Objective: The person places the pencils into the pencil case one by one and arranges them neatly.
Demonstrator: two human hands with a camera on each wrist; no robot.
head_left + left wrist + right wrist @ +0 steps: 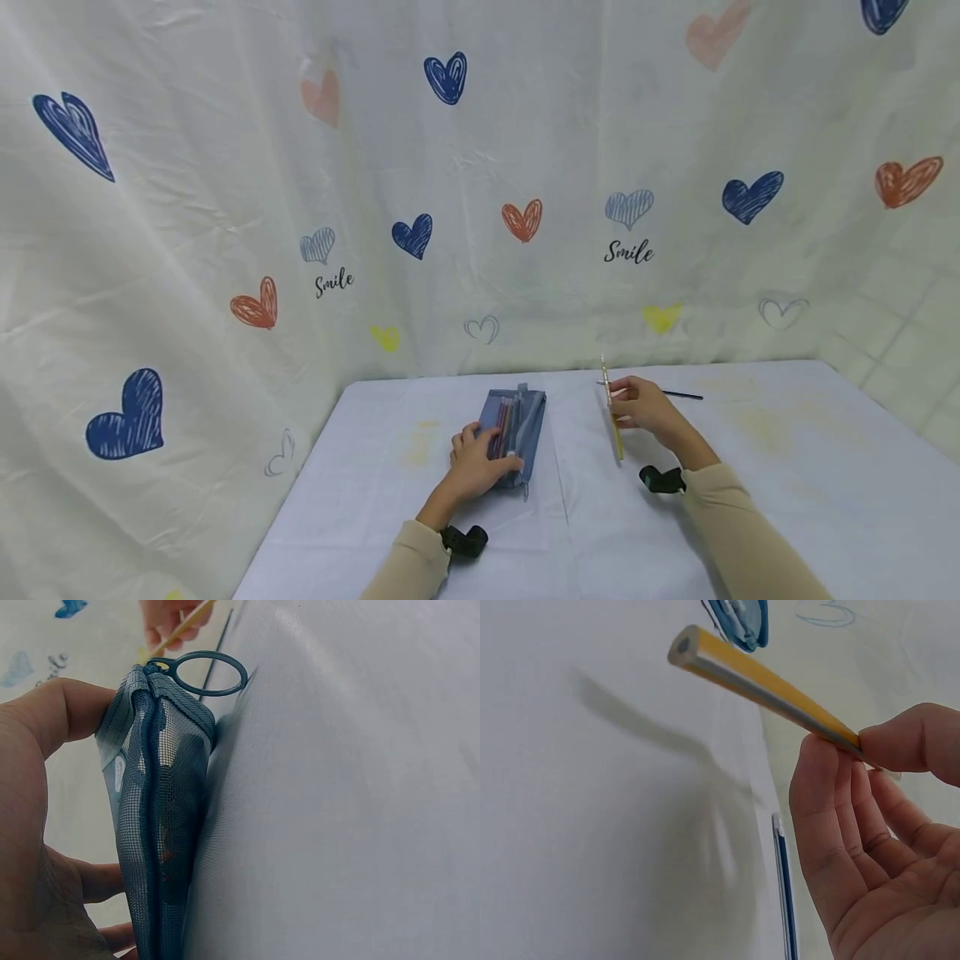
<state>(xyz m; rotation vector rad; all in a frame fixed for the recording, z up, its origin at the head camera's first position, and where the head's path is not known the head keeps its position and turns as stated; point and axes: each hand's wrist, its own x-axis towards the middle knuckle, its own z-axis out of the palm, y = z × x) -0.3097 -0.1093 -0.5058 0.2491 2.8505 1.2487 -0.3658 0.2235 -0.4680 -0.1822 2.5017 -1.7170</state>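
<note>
A blue mesh-sided pencil case [531,429] lies on the white table, with several pencils showing through it. My left hand [476,467] holds the case, thumb at its near end and fingers along its left side. In the left wrist view, the zipper of the pencil case [150,795] ends in a large ring pull [214,673]. To the right, my right hand [645,408] pinches a yellow pencil [615,429] between thumb and fingertips. The right wrist view shows the yellow pencil [765,686] raised over the table, its flat end toward the camera.
A dark blue pencil [682,395] lies on the table [585,533] behind my right hand. A white curtain [555,125] printed with hearts hangs along the table's far edge. Black wrist cameras [467,542] sit at both cuffs.
</note>
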